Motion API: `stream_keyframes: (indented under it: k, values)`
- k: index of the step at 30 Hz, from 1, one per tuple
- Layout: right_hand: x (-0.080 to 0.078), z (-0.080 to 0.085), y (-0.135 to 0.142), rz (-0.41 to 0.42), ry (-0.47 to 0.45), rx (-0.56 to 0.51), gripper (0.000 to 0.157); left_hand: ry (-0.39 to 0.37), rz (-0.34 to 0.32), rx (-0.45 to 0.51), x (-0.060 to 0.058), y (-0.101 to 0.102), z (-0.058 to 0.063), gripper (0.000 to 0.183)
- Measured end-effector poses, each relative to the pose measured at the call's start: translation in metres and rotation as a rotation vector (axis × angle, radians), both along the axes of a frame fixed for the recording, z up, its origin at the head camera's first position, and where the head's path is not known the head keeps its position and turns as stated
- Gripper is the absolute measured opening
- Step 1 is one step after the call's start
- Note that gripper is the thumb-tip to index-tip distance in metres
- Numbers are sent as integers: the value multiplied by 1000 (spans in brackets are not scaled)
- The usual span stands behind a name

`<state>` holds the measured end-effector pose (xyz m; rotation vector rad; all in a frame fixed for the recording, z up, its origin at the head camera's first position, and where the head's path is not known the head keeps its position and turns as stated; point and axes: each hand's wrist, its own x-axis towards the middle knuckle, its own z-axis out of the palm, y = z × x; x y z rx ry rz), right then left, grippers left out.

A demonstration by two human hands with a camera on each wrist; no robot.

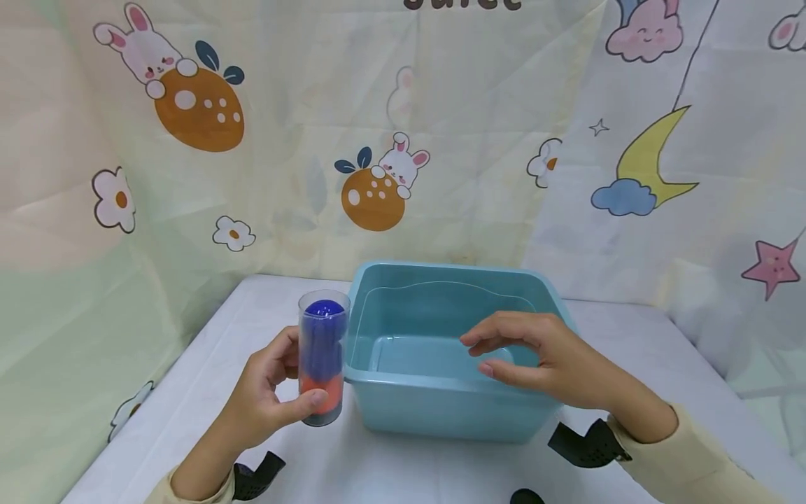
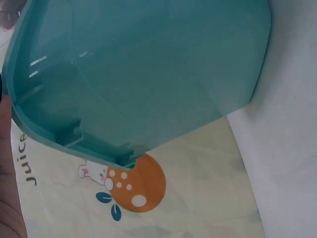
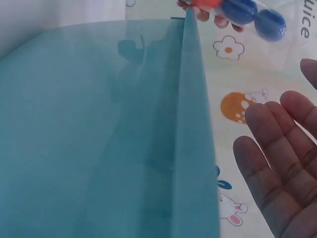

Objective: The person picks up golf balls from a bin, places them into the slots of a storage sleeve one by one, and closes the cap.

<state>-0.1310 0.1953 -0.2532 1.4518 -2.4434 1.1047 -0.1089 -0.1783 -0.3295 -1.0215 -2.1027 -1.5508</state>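
Note:
My left hand holds a clear cylinder upright, thumb across its front and fingers behind it. Inside, an orange ball lies low with blue balls stacked above it; the topmost blue ball sits just under the rim. A light blue plastic basin stands right beside the cylinder. Over the basin's right front part hovers my right hand, fingers loosely bent and thumb apart, with nothing in its grasp. In the right wrist view, its spread fingers appear beyond the basin's rim.
A white cloth covers the table under the basin. Behind hangs a printed backdrop with rabbits and fruit. Black straps are on both wrists, and a small black round object shows at the near edge.

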Motion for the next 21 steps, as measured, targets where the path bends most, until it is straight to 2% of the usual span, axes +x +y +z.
stream_keyframes:
  k: [8, 16, 18, 21]
  values:
    - [18, -18, 18, -32, 63, -71, 43, 34, -22, -15, 8, 8, -8, 58]
    - [35, -37, 34, -40, -2, -145, 46, 51, -67, -60, 12, 16, -17, 58]
    - [38, -42, 37, -32, 7, -174, 46, 49, -76, -74, 13, 18, -18, 57]
    - [43, -49, 41, -2, 30, -226, 49, 67, -56, -112, 19, 22, -17, 57]
